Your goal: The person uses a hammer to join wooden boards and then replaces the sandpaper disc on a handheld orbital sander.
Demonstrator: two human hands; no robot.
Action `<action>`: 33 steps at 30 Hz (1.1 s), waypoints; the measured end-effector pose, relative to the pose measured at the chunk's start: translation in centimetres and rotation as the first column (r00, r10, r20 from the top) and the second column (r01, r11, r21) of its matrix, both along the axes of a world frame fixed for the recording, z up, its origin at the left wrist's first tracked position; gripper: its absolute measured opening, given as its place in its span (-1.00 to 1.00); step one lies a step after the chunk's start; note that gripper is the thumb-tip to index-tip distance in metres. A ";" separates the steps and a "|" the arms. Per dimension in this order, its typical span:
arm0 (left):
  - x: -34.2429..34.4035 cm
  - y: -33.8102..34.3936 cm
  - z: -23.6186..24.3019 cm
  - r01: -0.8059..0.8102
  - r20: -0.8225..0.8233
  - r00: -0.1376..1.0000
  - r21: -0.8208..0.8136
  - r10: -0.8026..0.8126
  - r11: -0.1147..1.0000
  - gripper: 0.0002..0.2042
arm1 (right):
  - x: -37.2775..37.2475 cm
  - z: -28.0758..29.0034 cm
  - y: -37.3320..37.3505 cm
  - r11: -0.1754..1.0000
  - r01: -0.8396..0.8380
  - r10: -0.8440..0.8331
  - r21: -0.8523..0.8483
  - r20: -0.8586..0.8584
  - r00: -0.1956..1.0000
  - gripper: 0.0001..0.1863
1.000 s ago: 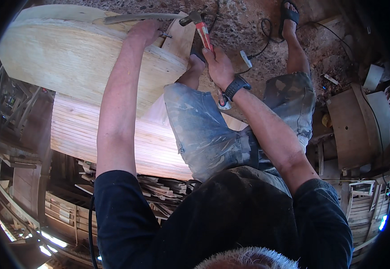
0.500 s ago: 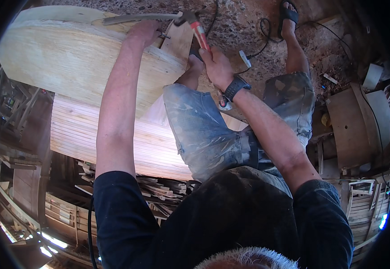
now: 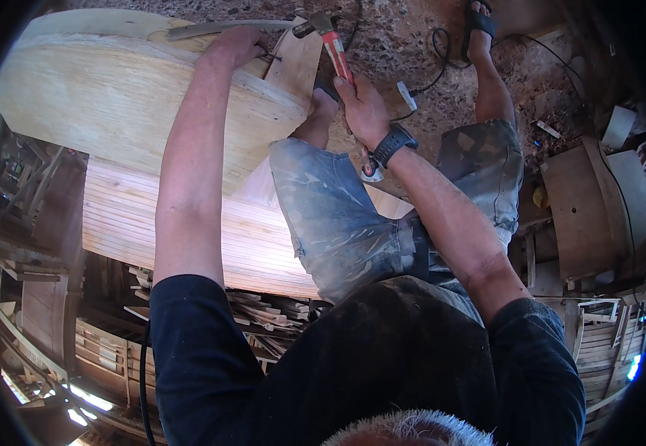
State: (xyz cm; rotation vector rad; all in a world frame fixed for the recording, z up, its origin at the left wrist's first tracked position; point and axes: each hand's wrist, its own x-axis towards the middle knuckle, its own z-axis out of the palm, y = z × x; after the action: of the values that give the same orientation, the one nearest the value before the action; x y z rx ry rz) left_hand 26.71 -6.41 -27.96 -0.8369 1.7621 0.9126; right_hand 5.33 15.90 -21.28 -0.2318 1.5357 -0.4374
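Note:
My right hand [image 3: 367,111] is wrapped round the handle of a claw hammer [image 3: 335,55] with a red and white grip. The hammer's dark head is raised next to the right end of a thin curved wooden strip [image 3: 204,30]. My left hand [image 3: 235,47] is closed at the upper edge of a large pale curved plywood panel [image 3: 130,89], close to that strip. Beside its fingers a small thin dark piece [image 3: 273,57] sticks out, its kind unclear. The fingertips are mostly hidden, so what they hold does not show.
A planked wooden surface [image 3: 167,215] lies below the panel. On the rough floor are a black cable [image 3: 442,56] and a white plug-like piece [image 3: 406,95]. Curved boards [image 3: 586,212] stand at the right; scrap wood [image 3: 271,316] is stacked beneath my left arm.
The hammer and my right hand have shifted slightly right, the head a little higher. My left hand has moved slightly up and to the left along the panel's edge.

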 end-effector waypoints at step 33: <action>-0.9 0.0 1.0 0.029 0.030 0.999 0.019 -0.029 0.999 -0.77 | 0.3 1.0 0.3 0.995 -0.017 0.006 -0.099 -0.107 0.994 -0.57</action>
State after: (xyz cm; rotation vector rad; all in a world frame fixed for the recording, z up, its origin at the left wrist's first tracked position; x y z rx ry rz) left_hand 25.81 -6.44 -27.00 -0.8071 1.7332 0.8917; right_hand 5.61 16.16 -20.28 -0.3460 1.6179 -0.4997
